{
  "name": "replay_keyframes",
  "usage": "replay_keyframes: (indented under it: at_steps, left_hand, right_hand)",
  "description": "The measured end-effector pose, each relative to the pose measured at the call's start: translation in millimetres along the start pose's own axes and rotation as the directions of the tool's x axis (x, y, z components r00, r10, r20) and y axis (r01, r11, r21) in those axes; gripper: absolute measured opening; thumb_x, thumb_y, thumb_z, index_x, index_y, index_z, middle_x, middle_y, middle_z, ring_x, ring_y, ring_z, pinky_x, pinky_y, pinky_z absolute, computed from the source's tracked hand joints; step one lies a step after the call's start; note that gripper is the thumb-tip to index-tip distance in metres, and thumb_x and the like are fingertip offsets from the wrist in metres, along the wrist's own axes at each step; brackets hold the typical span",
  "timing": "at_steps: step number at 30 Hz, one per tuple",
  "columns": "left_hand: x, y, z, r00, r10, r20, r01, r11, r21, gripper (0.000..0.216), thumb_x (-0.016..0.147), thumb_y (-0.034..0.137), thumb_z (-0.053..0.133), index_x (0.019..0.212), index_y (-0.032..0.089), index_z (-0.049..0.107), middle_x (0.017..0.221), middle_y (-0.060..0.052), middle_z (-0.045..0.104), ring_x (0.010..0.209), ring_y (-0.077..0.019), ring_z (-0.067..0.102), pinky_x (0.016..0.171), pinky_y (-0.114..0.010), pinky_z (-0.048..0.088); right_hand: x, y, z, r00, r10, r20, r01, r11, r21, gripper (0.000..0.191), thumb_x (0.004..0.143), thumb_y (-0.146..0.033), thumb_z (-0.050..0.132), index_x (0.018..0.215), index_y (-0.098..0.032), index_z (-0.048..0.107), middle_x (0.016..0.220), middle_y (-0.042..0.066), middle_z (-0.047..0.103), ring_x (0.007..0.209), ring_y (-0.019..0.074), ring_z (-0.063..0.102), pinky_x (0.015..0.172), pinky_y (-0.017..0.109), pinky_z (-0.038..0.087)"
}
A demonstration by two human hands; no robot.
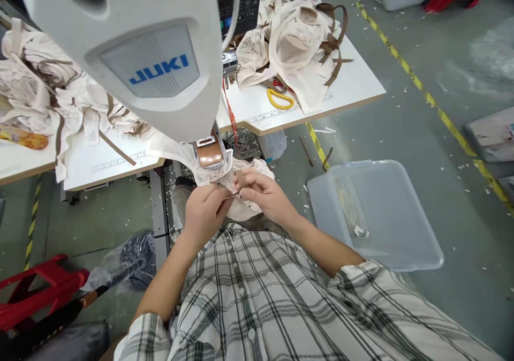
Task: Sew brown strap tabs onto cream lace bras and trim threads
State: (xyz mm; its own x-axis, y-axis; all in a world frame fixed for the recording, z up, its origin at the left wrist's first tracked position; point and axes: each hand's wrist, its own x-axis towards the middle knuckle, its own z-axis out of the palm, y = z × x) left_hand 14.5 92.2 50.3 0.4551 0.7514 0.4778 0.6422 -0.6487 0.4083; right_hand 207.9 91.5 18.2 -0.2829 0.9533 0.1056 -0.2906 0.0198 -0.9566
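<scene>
A cream lace bra (240,210) lies over the narrow working end of a white sewing machine (164,39), and its lower part hangs above my lap. My left hand (205,211) is closed, its thumb and fingers pinching the edge of the bra just below the machine's end. Close beside it, my right hand (270,196) is also closed, with a short brown strap (240,179) between its fingers. The fingertips of both hands nearly meet, and the exact spot they pinch is partly hidden.
Piled cream bras with brown straps lie on the left tabletop (100,171) and the right tabletop (353,77). Yellow-handled scissors (280,99) rest near the right table's edge. A clear plastic bin (401,216) stands on the floor at right; a red stool (44,286) is at lower left.
</scene>
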Motion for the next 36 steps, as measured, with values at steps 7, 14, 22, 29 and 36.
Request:
replay_keyframes:
  at_steps: [7, 14, 22, 29, 36]
  left_hand:
    - [-6.3, -2.2, -6.8, 0.954, 0.060, -0.292, -0.008, 0.984, 0.176, 0.015, 0.088, 0.018, 0.069, 0.081, 0.023, 0.057, 0.065, 0.002, 0.064, 0.063, -0.0157, 0.057, 0.064, -0.030, 0.038]
    - [-5.5, 0.0, -10.1, 0.955, 0.046, -0.295, -0.006, 0.991, 0.135, 0.017, 0.086, 0.016, 0.072, 0.084, 0.023, 0.056, 0.068, 0.002, 0.066, 0.065, -0.0153, 0.059, 0.065, -0.030, 0.039]
    - [-7.1, -2.7, -10.0, 0.952, 0.047, -0.301, -0.006, 0.991, 0.135, 0.017, 0.085, 0.014, 0.071, 0.083, 0.022, 0.056, 0.068, 0.002, 0.066, 0.065, -0.0156, 0.058, 0.065, -0.029, 0.041]
    - [-5.7, -1.9, -10.3, 0.945, 0.067, -0.320, -0.025, 0.990, 0.135, 0.016, 0.085, 0.013, 0.070, 0.082, 0.022, 0.057, 0.066, 0.002, 0.065, 0.063, -0.0151, 0.059, 0.063, -0.028, 0.042]
    - [-5.4, -1.6, -10.1, 0.944, 0.063, -0.325, -0.016, 0.989, 0.145, 0.017, 0.083, 0.012, 0.071, 0.080, 0.022, 0.057, 0.066, 0.002, 0.065, 0.065, -0.0161, 0.060, 0.063, -0.029, 0.042]
  right_hand:
    - [-24.4, 2.9, 12.0, 0.956, -0.291, 0.037, 0.291, 0.923, -0.253, 0.016, 0.091, -0.023, 0.070, 0.101, -0.034, 0.075, 0.132, 0.005, 0.056, 0.135, 0.0255, 0.052, 0.111, 0.047, 0.046]
    - [-23.8, 3.5, 15.1, 0.933, -0.357, 0.048, 0.355, 0.887, -0.296, 0.018, 0.091, -0.020, 0.069, 0.102, -0.033, 0.074, 0.132, 0.005, 0.056, 0.134, 0.0251, 0.054, 0.111, 0.046, 0.048]
    - [-23.9, 0.7, 17.4, 0.935, -0.350, 0.057, 0.350, 0.882, -0.316, 0.015, 0.091, -0.022, 0.069, 0.101, -0.032, 0.074, 0.129, 0.006, 0.057, 0.130, 0.0253, 0.056, 0.109, 0.046, 0.051]
    - [-22.9, 0.9, 16.8, 0.932, -0.356, 0.075, 0.360, 0.874, -0.325, 0.017, 0.091, -0.021, 0.070, 0.102, -0.032, 0.074, 0.130, 0.006, 0.056, 0.131, 0.0247, 0.055, 0.110, 0.045, 0.049]
    - [-22.6, 1.0, 16.6, 0.931, -0.356, 0.082, 0.363, 0.881, -0.302, 0.022, 0.089, -0.018, 0.071, 0.105, -0.033, 0.075, 0.133, 0.005, 0.055, 0.131, 0.0241, 0.055, 0.111, 0.043, 0.048]
